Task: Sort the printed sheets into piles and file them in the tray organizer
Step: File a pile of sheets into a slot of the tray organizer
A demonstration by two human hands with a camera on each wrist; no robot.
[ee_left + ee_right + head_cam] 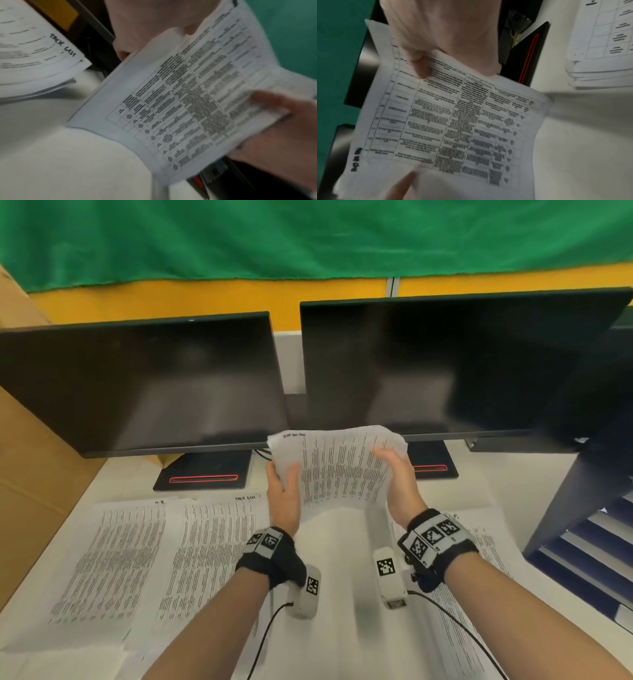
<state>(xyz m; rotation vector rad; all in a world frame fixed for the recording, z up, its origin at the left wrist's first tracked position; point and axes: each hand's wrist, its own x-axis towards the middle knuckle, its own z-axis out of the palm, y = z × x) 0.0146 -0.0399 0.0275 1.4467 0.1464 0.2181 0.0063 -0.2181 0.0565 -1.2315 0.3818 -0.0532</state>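
You are mid-sort, by the look of it: you hold a thin bundle of white printed sheets with a black table grid (337,465) up off the white desk (337,546), in front of the two dark flat monitors (144,385). Your left hand (283,486) grips the bundle's left edge, thumb on the printed face and fingers behind. Your right hand (394,470) grips the right edge the same way, thumb curled onto the page. The paper bows between them, its lower edge sagging toward the desk.

Sorted piles of white printed sheets (113,559) already lie flat on the desk to your left, one headed by handwriting; another pile (604,44) lies to your right. The dark blue slatted tray organizer (582,549) stands at the far right, well apart from your hands.

Next, judge from the handwritten heading at the bundle's top corner which pile it belongs to, then lay it squarely there. Both hands must keep a firm pinch, as limp paper can slip or fan out.
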